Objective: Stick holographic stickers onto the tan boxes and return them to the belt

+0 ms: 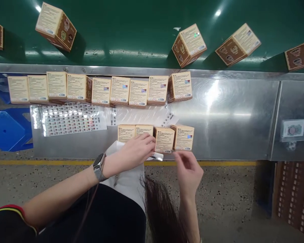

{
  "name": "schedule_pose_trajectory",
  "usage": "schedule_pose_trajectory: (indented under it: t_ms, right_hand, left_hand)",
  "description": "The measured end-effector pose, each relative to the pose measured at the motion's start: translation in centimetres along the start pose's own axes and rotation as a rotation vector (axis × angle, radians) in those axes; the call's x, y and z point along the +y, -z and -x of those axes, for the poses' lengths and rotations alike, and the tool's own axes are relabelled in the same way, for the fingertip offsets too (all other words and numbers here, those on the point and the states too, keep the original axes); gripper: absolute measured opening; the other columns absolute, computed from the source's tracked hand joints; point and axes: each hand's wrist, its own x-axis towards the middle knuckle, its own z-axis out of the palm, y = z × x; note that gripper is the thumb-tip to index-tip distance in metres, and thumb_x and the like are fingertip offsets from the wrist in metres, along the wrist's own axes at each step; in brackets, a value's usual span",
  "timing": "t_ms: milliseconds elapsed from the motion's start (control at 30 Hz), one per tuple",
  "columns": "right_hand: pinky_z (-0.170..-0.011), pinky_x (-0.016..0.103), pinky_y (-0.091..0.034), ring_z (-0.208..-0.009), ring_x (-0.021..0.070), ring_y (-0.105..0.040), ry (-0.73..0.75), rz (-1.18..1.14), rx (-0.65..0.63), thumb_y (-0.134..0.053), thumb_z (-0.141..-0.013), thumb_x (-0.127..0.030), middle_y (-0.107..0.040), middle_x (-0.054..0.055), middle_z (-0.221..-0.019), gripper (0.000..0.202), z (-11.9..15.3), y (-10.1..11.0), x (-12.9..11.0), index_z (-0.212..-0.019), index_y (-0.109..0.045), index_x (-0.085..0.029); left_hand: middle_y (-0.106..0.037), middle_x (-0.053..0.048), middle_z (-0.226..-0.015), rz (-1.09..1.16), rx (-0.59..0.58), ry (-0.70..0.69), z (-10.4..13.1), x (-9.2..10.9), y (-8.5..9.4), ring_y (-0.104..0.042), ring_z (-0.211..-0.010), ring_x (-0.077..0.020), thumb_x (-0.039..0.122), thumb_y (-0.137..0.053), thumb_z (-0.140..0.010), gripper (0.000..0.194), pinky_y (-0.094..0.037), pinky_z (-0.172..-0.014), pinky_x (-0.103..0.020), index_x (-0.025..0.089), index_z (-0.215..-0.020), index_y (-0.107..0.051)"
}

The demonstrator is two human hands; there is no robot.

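Note:
Four cream and brown boxes stand in a short row at the metal table's front edge. My left hand lies over the two left boxes, its fingers bent against the third box; whether it grips anything is hidden. Under it a white strip sticks out at the edge. My right hand pinches something small, too tiny to make out, by the third box's lower right corner. The rightmost box bears a small shiny sticker. Behind, a longer row of boxes has shiny stickers on its right-hand boxes.
Sticker sheets lie on the metal table at left. More boxes stand on the green belt at the back. A blue bin is at far left, a small bagged item at right.

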Motion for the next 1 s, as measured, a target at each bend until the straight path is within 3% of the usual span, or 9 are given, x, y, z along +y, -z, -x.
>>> schedule_pose_trajectory:
  t_ms: [100, 200, 367, 833, 1000]
  right_hand:
    - [-0.037, 0.021, -0.036, -0.04, 0.0066, -0.044, -0.442, -0.343, 0.114, -0.075, -0.075, -0.045, -0.058, -0.004, -0.057, 0.031, -0.8, -1.5, 1.0, -0.085, -0.067, -0.017]
    - [-0.034, 0.02, -0.033, -0.035, 0.005, -0.042, -0.58, -0.536, 0.149, -0.082, -0.064, -0.046, -0.062, -0.004, -0.057, 0.039, -1.2, -3.2, 1.1, -0.083, -0.065, -0.016]
    - [-0.037, 0.021, -0.038, -0.036, 0.0064, -0.047, -0.563, -0.534, 0.224, -0.082, -0.064, -0.044, -0.062, -0.004, -0.056, 0.038, -1.1, -4.7, 0.6, -0.082, -0.065, -0.015]
    - [-0.042, 0.026, -0.047, -0.038, 0.0115, -0.052, -0.468, -0.255, 0.271, -0.069, -0.076, -0.056, -0.062, -0.002, -0.054, 0.044, -0.8, -5.9, -0.3, -0.09, -0.063, -0.015]
    - [-0.044, 0.026, -0.049, -0.038, 0.0136, -0.055, -0.472, -0.109, 0.304, -0.066, -0.078, -0.059, -0.061, -0.006, -0.052, 0.059, -1.2, -6.4, -0.7, -0.115, -0.049, -0.017]
  left_hand:
    - [-0.041, -0.008, -0.154, -0.098, -0.014, -0.208, 0.5, -0.3, -1.8, -0.026, -0.147, -0.0279, 0.013, -0.054, -0.092, 0.012, -0.026, -0.118, -0.047, 0.015, -0.087, -0.064]
    - [-0.029, -0.008, -0.159, -0.159, -0.084, -0.227, 0.8, -0.4, -3.6, -0.019, -0.15, -0.0238, 0.007, -0.054, -0.088, 0.016, -0.017, -0.122, -0.044, 0.015, -0.094, -0.066]
    - [-0.032, -0.01, -0.157, -0.212, -0.132, -0.204, 0.5, -0.6, -4.6, -0.018, -0.15, -0.023, 0.006, -0.054, -0.087, 0.02, -0.015, -0.122, -0.044, 0.012, -0.099, -0.068]
    - [-0.037, -0.009, -0.155, -0.19, -0.132, -0.197, 0.5, -0.7, -4.4, -0.018, -0.15, -0.0225, 0.006, -0.054, -0.085, 0.023, -0.013, -0.122, -0.042, 0.013, -0.101, -0.07]
    - [-0.036, -0.01, -0.155, -0.17, -0.133, -0.196, 0.3, -1.1, -5.0, -0.018, -0.15, -0.0215, 0.008, -0.055, -0.087, 0.022, -0.011, -0.123, -0.041, 0.012, -0.102, -0.07]
